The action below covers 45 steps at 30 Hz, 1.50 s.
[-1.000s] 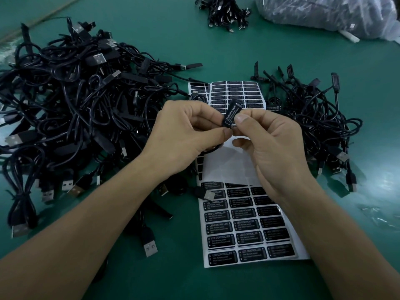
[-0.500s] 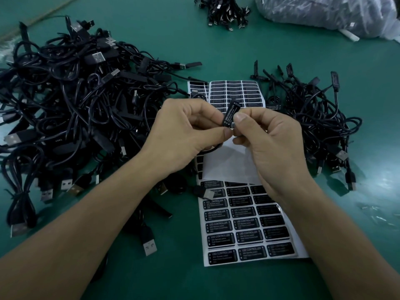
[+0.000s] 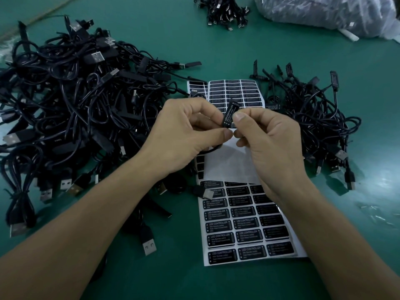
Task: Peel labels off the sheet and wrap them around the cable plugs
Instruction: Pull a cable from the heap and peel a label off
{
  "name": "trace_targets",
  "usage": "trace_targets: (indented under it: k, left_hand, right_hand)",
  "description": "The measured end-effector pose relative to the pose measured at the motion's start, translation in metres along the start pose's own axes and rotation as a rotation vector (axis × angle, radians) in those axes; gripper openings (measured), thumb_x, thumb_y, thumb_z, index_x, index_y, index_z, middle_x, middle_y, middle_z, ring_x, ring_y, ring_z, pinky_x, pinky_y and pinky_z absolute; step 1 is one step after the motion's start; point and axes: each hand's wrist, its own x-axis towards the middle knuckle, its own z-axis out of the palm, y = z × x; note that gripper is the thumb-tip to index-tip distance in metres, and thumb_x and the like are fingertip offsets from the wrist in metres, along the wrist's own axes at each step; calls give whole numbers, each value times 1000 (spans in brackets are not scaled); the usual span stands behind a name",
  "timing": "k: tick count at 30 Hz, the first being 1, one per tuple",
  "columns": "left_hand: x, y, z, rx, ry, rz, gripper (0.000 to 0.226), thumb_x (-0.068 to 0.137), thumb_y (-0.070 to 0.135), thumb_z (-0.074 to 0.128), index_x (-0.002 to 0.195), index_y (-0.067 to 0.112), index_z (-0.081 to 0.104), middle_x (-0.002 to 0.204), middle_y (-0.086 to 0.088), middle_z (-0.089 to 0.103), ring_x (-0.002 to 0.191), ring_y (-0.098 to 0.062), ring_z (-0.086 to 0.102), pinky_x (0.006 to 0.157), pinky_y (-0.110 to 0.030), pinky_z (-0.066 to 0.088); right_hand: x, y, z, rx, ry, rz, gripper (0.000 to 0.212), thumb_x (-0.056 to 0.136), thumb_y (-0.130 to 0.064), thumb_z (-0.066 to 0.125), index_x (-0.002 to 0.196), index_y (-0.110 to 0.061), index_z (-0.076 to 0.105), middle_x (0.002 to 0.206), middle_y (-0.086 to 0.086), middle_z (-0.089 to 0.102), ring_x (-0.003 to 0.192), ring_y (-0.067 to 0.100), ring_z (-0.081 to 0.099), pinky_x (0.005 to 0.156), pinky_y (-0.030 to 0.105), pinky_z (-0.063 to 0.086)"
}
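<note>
My left hand (image 3: 184,135) and my right hand (image 3: 270,144) meet above the table, both pinching a small black cable plug (image 3: 230,113) with a black "LED CONTROLLER" label on it. The plug stands tilted between my thumbs and forefingers. Its cable loops down under my left palm. Below my hands lies a white label sheet (image 3: 242,230) whose upper rows are peeled bare and whose lower rows still carry black labels. A second, fuller label sheet (image 3: 236,92) lies just beyond my hands.
A big tangle of black USB cables (image 3: 71,118) fills the left of the green table. A smaller cable pile (image 3: 313,118) lies to the right. At the far edge sit a small cable bundle (image 3: 225,11) and a clear plastic bag (image 3: 329,14).
My hands and the plug have stayed almost in place; the fingers have shifted slightly on the plug as the label is pressed around it.
</note>
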Motion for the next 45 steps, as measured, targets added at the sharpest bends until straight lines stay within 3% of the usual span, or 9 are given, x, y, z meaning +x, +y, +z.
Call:
trace_targets:
  k: [10,21,26,37,45]
  left_hand:
    - [0,0,0,25,-33,3,24,78,7,84,98,16,76,79,-6,77,68,-12,70,71,-30,60]
    - [0,3,2,-23,-69,-8,26,84,1,78,85,27,75,65,3,70,58,-8,58,57,-20,50]
    - [1,1,2,-24,-63,-20,17,83,2,79,94,15,76,66,2,70,57,-5,60,57,-18,51]
    - [2,0,2,-35,-52,-28,16,81,4,81,92,13,76,73,-3,74,61,-5,65,59,-18,52]
    - [0,1,1,-56,-49,-46,18,76,4,84,90,11,76,74,-2,77,62,-7,69,60,-18,54]
  right_hand:
    - [0,1,1,-73,15,-41,19,95,-15,66,78,-22,71,63,-12,66,61,3,59,61,17,49]
    - [0,3,3,-88,32,-46,18,95,-15,66,79,-22,71,64,-11,65,62,3,57,62,19,51]
    - [0,5,2,-115,42,-68,15,94,-17,66,81,-22,72,67,-12,67,64,2,60,64,17,50]
    - [0,6,1,-170,62,-93,14,94,-20,67,81,-25,71,71,-6,70,67,11,64,65,22,55]
    - [0,7,2,-175,59,-92,13,94,-21,67,82,-24,72,71,-14,70,68,1,64,67,19,54]
